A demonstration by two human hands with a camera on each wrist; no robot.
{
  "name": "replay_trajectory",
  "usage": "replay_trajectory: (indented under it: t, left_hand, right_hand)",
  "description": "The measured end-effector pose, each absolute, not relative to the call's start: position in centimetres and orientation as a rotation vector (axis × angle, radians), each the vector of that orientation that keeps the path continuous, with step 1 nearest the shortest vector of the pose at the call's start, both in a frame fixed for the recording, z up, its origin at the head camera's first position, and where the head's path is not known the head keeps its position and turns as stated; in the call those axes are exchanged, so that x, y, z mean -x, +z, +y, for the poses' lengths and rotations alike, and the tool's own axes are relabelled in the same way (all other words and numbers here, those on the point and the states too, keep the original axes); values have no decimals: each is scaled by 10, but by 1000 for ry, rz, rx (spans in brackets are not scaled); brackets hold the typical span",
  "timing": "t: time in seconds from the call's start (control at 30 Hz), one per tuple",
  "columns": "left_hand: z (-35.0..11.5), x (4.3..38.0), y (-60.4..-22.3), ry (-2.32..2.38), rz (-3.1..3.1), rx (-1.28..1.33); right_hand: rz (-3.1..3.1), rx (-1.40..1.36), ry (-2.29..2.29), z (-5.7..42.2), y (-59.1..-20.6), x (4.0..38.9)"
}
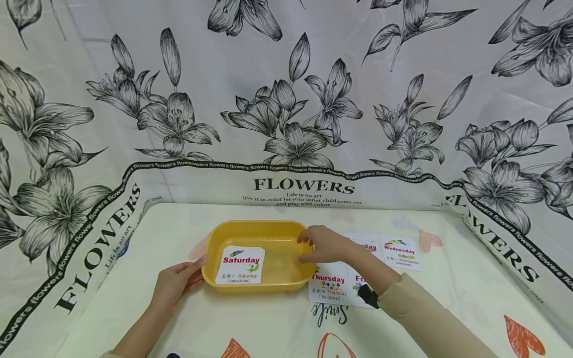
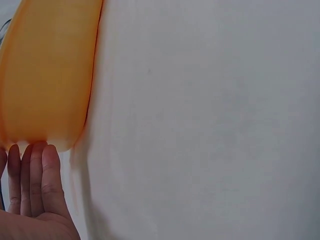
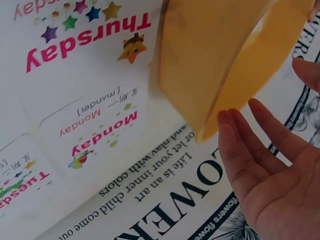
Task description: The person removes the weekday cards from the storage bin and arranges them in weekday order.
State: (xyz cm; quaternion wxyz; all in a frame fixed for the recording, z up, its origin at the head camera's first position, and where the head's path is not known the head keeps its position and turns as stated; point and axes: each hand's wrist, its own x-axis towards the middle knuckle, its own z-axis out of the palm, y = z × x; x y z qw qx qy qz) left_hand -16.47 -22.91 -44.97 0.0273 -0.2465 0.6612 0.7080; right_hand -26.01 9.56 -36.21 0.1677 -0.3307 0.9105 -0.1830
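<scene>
A yellow plastic tray (image 1: 273, 288) stands on the table with a white "Saturday" card (image 1: 240, 266) lying flat inside it, towards the left. My left hand (image 1: 176, 283) is at the tray's left end; in the left wrist view its straight fingers (image 2: 51, 170) touch the outer wall. Over the right end reaches my right hand (image 1: 329, 243), fingers apart around the rim and no card between them. Right of the tray lie a "Thursday" card (image 1: 329, 291), a partly covered "Fri" card (image 1: 356, 288) and a "Wednesday" card (image 1: 402, 252). The right wrist view shows a "Monday" card (image 3: 102, 127) and a "Tuesday" card (image 3: 25, 185).
The table cover (image 1: 268, 323) is pale with printed hearts and writing. Behind and along both sides hangs a white cloth (image 1: 304, 194) with black flower prints. My right forearm (image 1: 421, 308) passes over some of the cards and hides parts of them.
</scene>
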Motion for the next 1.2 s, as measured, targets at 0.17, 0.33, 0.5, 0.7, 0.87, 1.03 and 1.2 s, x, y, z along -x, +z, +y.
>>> replay_trajectory:
  t: [0.17, 0.33, 0.5, 0.7, 0.87, 1.03, 1.2]
  left_hand:
    - [-229, 165, -450, 2184, 2047, 760]
    - [-229, 165, -450, 2177, 2061, 758]
    - [-229, 165, -451, 2182, 2058, 762]
    - [-229, 164, -451, 2183, 2059, 769]
    - [-228, 164, -451, 2181, 2063, 770]
    - [-229, 164, -451, 2167, 2072, 776]
    - [-229, 163, -452, 2167, 2066, 773]
  right_hand:
    - [2562, 1018, -518, 77, -367, 256]
    - [2532, 1066, -529, 57, -371, 254]
    - [2512, 1112, -531, 39, -378, 251]
    - [2497, 1086, -552, 21, -391, 249]
    - [2498, 1066, -529, 9, -398, 247]
    - [2540, 1034, -446, -4, -410, 246]
    - [2591, 954, -378, -15, -419, 243]
